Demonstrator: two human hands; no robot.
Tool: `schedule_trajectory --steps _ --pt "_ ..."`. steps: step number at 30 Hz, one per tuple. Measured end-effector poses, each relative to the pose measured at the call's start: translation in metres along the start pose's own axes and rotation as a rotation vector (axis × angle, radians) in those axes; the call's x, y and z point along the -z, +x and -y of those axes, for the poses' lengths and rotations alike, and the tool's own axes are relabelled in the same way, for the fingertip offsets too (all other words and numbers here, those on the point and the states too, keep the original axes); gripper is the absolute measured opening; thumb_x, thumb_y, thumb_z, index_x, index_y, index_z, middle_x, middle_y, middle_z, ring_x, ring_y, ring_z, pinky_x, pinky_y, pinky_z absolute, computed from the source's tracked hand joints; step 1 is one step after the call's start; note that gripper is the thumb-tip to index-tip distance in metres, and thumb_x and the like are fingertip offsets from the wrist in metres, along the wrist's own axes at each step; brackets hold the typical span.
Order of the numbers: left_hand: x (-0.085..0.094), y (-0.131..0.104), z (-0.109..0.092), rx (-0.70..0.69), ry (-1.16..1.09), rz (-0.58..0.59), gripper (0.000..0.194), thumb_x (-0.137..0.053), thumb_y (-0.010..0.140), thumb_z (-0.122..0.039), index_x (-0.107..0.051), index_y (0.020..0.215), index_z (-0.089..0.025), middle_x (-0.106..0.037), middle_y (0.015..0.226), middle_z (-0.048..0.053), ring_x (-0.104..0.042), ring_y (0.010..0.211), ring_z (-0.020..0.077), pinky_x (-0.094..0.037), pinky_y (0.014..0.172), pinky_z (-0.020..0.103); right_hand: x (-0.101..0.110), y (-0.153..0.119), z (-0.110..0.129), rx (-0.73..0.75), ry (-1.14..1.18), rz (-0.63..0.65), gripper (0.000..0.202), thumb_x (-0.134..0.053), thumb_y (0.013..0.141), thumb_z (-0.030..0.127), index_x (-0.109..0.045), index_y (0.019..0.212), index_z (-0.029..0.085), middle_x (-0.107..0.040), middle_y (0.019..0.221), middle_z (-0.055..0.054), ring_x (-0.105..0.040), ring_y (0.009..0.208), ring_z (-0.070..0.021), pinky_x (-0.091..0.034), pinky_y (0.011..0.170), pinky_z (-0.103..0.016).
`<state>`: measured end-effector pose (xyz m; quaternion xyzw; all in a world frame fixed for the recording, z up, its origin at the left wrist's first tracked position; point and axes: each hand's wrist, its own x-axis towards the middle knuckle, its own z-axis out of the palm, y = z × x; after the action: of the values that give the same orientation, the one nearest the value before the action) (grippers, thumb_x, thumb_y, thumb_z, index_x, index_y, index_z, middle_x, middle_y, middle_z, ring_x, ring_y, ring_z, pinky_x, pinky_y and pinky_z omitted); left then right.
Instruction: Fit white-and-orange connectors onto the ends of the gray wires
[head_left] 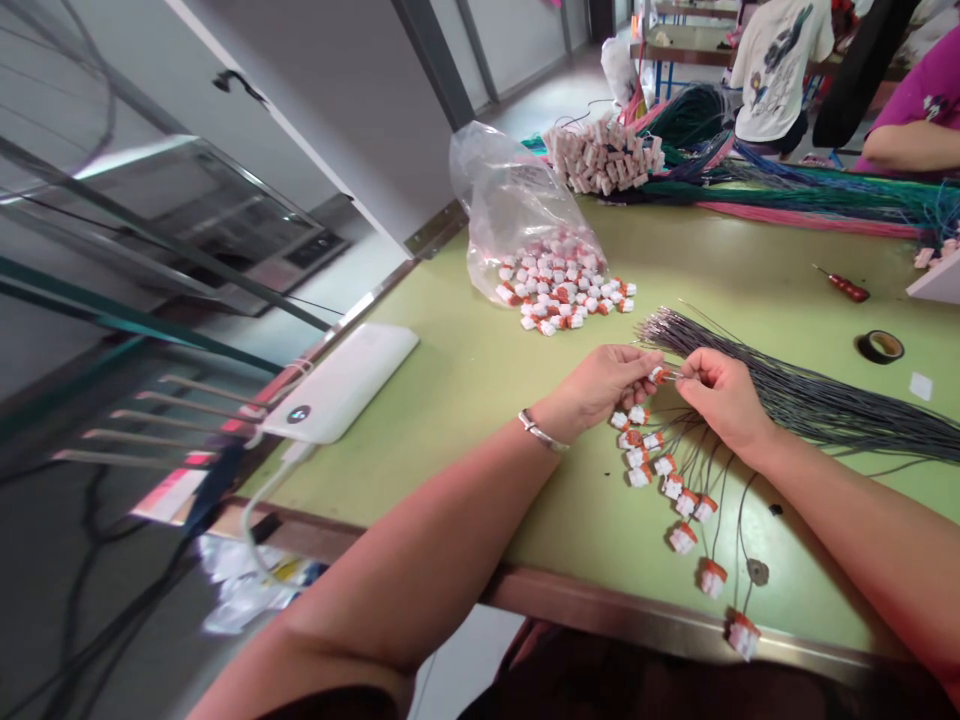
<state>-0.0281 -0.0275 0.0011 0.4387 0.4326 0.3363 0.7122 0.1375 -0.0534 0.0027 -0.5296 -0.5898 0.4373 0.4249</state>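
Observation:
My left hand (621, 382) pinches a small white and orange connector (659, 375) between thumb and fingers. Facing it, my right hand (720, 395) is closed on a thin wire (677, 376), whose end points at the connector; whether it sits inside, I cannot tell. Just below both hands, several wired connectors (684, 503) lie fanned out toward the table's front edge. Behind my right hand stretches a thick bundle of dark grey wires (795, 385) with bare metal tips at its left end. A heap of loose connectors (559, 285) spills from a clear plastic bag (499, 195).
A white power bank-like box (345, 385) with a cable lies at the left edge of the green table (450, 440). At right are black tape (880, 346) and a red-handled awl (847, 286). Coloured wire bundles (795, 190) line the back, with other people beyond.

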Motion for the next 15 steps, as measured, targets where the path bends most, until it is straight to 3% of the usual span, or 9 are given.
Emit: schedule_trajectory --steps 4,15 --pt "-0.0021 -0.0016 -0.0025 0.003 0.056 -0.014 0.030 -0.065 0.085 -0.033 -0.063 0.067 -0.010 -0.056 0.053 0.000 -0.045 0.041 0.0024 -0.030 0.040 0.015 0.0000 -0.0010 0.0011 -0.006 0.020 -0.010 0.011 -0.058 0.061 0.026 -0.048 0.059 0.020 -0.039 0.050 0.007 -0.030 0.047 -0.0071 -0.023 0.045 -0.023" --pt "-0.0022 -0.0003 0.0010 -0.057 0.055 -0.036 0.026 -0.068 0.083 -0.029 -0.061 0.066 -0.011 -0.059 0.056 0.000 -0.049 0.044 0.0036 -0.035 0.043 0.016 -0.0008 0.0010 0.0010 -0.046 -0.048 -0.050 0.009 -0.054 0.059 0.025 -0.047 0.057 0.020 -0.039 0.049 0.006 -0.031 0.047 -0.0075 -0.024 0.045 -0.024"
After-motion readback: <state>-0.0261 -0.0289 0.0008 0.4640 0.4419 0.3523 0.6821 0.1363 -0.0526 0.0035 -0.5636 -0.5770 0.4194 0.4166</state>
